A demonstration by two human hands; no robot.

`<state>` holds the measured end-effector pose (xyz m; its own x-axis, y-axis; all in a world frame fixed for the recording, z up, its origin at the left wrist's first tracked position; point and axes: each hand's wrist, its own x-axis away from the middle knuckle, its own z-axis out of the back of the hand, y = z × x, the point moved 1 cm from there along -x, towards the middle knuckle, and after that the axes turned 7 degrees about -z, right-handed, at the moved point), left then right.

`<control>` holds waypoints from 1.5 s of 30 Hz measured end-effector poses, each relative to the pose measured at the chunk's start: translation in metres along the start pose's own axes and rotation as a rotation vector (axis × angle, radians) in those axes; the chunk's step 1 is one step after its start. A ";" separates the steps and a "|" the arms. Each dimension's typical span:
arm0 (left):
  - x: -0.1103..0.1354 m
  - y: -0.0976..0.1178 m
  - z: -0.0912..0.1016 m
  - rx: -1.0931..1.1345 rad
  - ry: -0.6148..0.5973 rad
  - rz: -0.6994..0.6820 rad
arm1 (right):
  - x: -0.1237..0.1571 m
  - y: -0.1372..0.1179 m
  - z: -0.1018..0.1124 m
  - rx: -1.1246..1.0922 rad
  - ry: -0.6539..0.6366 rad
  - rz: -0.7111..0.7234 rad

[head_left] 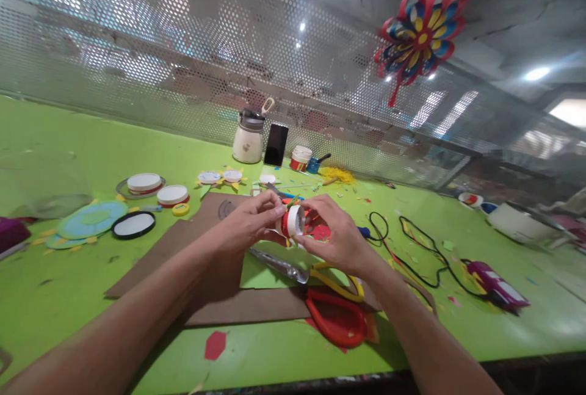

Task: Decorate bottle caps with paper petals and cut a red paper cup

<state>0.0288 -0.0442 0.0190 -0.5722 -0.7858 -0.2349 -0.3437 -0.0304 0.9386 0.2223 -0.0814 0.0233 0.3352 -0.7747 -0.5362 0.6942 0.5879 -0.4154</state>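
"From the left?"

"Black-rimmed disc lying flat, then the left hand, pinching a red-and-white cylinder!"

"And that cylinder is where?"

"Up between both hands, above the scissors; the right hand pinches its rim!"

"Far right?"

"A purple device, lying flat."

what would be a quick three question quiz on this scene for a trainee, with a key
1. True or false: the left hand and the right hand both touch the red-and-white round piece.
2. Multiple choice: what colours are the handles of the large shears?
a) both blue
b) one yellow, one red
c) both black
3. Short answer: what stands just left of the dark phone in the picture?

Key:
1. True.
2. b.
3. A white jug with a dark lid.
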 end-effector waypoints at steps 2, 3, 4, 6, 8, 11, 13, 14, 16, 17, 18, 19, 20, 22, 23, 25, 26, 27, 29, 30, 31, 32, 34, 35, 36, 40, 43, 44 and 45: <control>0.000 0.000 0.000 0.005 0.021 0.007 | 0.000 0.000 0.000 -0.017 -0.005 -0.006; 0.000 0.000 0.000 0.006 0.029 0.009 | 0.000 0.000 0.000 -0.029 -0.007 -0.010; 0.000 0.000 0.000 0.007 0.035 0.010 | 0.000 0.000 0.000 -0.039 -0.010 -0.014; 0.000 -0.001 -0.001 0.007 0.036 0.006 | 0.000 -0.002 0.002 -0.050 -0.017 -0.020; 0.000 -0.001 -0.001 0.003 0.029 0.000 | 0.000 -0.004 0.003 -0.045 -0.022 -0.022; -0.001 -0.001 -0.002 -0.003 0.035 0.000 | -0.001 -0.006 0.005 -0.048 -0.032 -0.040; -0.001 -0.001 -0.002 -0.004 0.039 0.008 | -0.001 -0.007 0.005 -0.067 -0.047 -0.065; -0.001 -0.001 -0.002 -0.005 0.040 0.010 | 0.000 -0.007 0.005 -0.075 -0.052 -0.074; -0.001 -0.002 -0.002 -0.002 0.045 0.006 | 0.000 -0.007 0.004 -0.086 -0.056 -0.079; -0.001 -0.002 -0.002 0.004 0.047 0.001 | 0.000 -0.007 0.004 -0.086 -0.057 -0.078; -0.001 -0.003 -0.002 0.012 0.045 0.000 | 0.000 -0.007 0.004 -0.088 -0.056 -0.077; -0.001 -0.003 -0.002 0.020 0.040 -0.001 | 0.000 -0.007 0.004 -0.092 -0.057 -0.076; -0.001 -0.004 -0.002 0.030 0.033 0.001 | 0.000 -0.006 0.004 -0.093 -0.059 -0.075; -0.001 -0.004 -0.001 0.047 0.021 0.004 | 0.000 -0.006 0.004 -0.080 -0.058 -0.067; -0.001 -0.004 -0.001 0.053 0.022 0.000 | 0.000 -0.006 0.004 -0.068 -0.054 -0.058; -0.001 -0.004 0.000 0.065 0.019 -0.003 | 0.000 -0.006 0.005 -0.034 -0.036 -0.036; -0.001 -0.004 0.000 0.070 0.016 -0.004 | 0.000 -0.006 0.005 -0.020 -0.027 -0.026; -0.001 -0.004 0.001 0.074 0.014 -0.006 | 0.000 -0.006 0.005 -0.009 -0.019 -0.016; -0.001 -0.003 0.001 0.079 0.014 -0.017 | 0.000 -0.007 0.005 0.004 -0.013 -0.004; -0.001 -0.003 0.001 0.079 0.013 -0.026 | 0.000 -0.007 0.006 0.006 -0.011 -0.003; 0.000 -0.004 0.001 0.078 0.008 -0.030 | 0.000 -0.007 0.006 0.006 -0.012 -0.005; 0.000 -0.004 0.001 0.075 0.002 -0.032 | 0.000 -0.007 0.006 0.004 -0.011 -0.006; 0.000 -0.004 0.001 0.072 0.000 -0.031 | 0.000 -0.008 0.007 -0.001 -0.010 -0.009; 0.000 -0.004 0.001 0.071 -0.001 -0.027 | 0.000 -0.007 0.007 -0.004 -0.009 -0.010; -0.001 -0.004 0.002 0.071 -0.001 -0.023 | 0.000 -0.007 0.007 -0.006 -0.009 -0.010; -0.002 -0.004 0.004 0.074 -0.017 0.010 | 0.000 -0.007 0.007 -0.020 -0.008 -0.010; -0.004 -0.006 0.006 0.072 -0.009 0.014 | 0.000 -0.008 0.007 -0.017 -0.003 -0.007; -0.005 -0.007 0.007 0.071 -0.013 0.008 | 0.000 -0.008 0.007 -0.015 0.003 -0.012; -0.005 -0.008 0.007 0.071 -0.018 0.002 | 0.000 -0.009 0.007 -0.012 0.010 -0.018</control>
<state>0.0290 -0.0352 0.0108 -0.5860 -0.7745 -0.2384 -0.3941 0.0153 0.9189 0.2209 -0.0884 0.0322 0.3163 -0.7830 -0.5357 0.6921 0.5766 -0.4342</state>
